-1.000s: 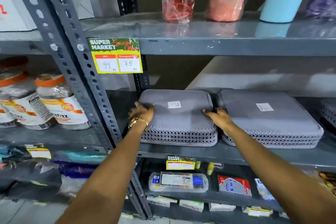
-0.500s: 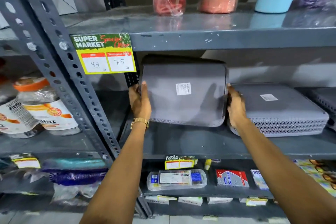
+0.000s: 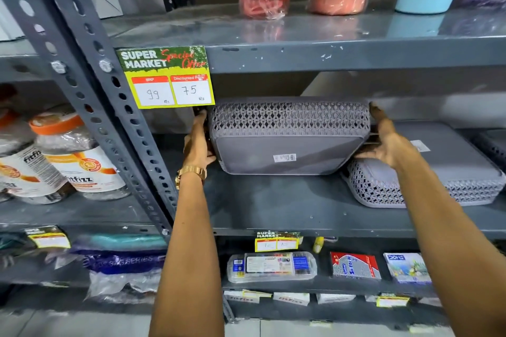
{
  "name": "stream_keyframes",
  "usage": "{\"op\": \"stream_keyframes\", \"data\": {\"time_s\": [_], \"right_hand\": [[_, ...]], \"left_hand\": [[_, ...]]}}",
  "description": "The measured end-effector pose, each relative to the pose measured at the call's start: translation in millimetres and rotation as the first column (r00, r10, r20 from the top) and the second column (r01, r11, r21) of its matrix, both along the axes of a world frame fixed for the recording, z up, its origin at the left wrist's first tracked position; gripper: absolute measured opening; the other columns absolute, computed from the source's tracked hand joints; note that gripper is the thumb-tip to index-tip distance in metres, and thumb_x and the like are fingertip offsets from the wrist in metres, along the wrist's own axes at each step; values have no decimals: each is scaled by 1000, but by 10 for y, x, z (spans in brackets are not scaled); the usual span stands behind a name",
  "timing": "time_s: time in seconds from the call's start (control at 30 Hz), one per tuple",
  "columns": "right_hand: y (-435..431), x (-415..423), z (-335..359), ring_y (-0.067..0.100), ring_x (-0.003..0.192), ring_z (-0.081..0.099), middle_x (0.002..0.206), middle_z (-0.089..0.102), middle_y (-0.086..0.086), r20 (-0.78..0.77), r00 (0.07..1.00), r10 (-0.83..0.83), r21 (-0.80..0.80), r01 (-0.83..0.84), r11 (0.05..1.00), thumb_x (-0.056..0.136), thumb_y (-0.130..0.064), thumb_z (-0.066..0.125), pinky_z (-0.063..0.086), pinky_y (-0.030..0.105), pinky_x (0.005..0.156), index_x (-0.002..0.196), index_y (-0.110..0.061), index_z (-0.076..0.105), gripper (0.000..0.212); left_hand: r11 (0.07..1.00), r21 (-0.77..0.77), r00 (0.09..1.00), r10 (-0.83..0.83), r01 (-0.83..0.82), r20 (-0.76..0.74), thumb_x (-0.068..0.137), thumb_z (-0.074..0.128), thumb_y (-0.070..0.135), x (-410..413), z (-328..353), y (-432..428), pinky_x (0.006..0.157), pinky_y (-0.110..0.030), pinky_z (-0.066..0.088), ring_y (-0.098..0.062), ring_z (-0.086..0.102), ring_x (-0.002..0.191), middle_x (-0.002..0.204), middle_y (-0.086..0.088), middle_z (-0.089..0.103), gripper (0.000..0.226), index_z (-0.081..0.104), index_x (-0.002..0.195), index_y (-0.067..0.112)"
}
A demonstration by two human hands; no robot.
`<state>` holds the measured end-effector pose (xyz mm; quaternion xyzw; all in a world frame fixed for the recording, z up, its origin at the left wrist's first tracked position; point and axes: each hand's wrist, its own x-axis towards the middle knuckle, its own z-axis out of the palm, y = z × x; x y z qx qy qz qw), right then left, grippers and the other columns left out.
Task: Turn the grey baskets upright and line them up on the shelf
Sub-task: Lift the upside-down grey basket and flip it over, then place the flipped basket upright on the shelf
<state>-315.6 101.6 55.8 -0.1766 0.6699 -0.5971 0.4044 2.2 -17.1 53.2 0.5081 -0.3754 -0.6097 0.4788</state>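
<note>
Two hands' grip, grey basket (image 3: pixel 287 139) tilted between

grey metal shelf (image 3: pixel 273 208) | resting on it: upside-down grey basket (image 3: pixel 427 180), right side

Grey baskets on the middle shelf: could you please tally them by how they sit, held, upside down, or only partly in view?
Held in both hands, tilted, base toward the camera: 1, the lifted basket
Upside down on the shelf: 1, the second basket
Partly in view at the right edge, orientation unclear: 1, the third basket
Total: 3
</note>
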Motion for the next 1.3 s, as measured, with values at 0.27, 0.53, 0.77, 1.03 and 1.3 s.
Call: {"op": "stream_keyframes", "data": {"time_s": [0.27, 0.53, 0.77, 1.03, 1.3], "right_hand": [[136, 20, 33, 30, 84, 61, 110, 63, 19, -15, 992, 124, 92, -122, 988, 94, -33, 49, 55, 42, 58, 98, -12, 57, 22], [-58, 113, -623, 32, 98, 67, 127, 61, 23, -386, 894, 228, 313, -106, 944, 94, 3, 47, 56, 44, 88, 137, -10, 50, 44], [-94, 148, -924, 12, 52, 40, 116, 64, 23, -545, 794, 269, 389, -45, 920, 92, -1, 47, 36, 25, 48, 131, -10, 51, 40], [56, 174, -872, 38, 105, 61, 117, 64, 24, -559, 766, 317, 353, -126, 927, 94, -2, 49, 49, 48, 96, 131, 3, 47, 37], [568, -720, -420, 13, 79, 66, 98, 65, 14, -532, 844, 72, -53, -118, 992, 93, -9, 58, 57, 26, 84, 122, 0, 59, 31]], "left_hand": [[999, -29, 998, 21, -23, -61, 70, 49, 51, 36, -107, 72, 78, -35, 47, -26, 62, 87, 91, -6, 67, 36, 62, 85, 20], [999, -38, 815, 3, 24, 580, 89, 37, 6, 127, -564, 125, 77, -29, 48, -30, 57, 102, 101, -14, 64, 26, 61, 95, 12], [997, -65, 534, 30, 47, 845, 92, 46, 9, 6, -719, 296, 106, -49, 36, -42, 43, 129, 143, -24, 41, 59, 23, 146, 13], [880, -435, 322, 362, 191, 875, 82, 57, 13, -540, -522, 319, 117, -55, 20, -41, 31, 138, 139, -27, 45, 58, 39, 137, 5], [651, -680, 835, 125, 339, 536, 81, 52, 8, -2179, -358, 1046, 80, -42, 56, -30, 66, 89, 99, -19, 69, 30, 66, 107, 6]]}}
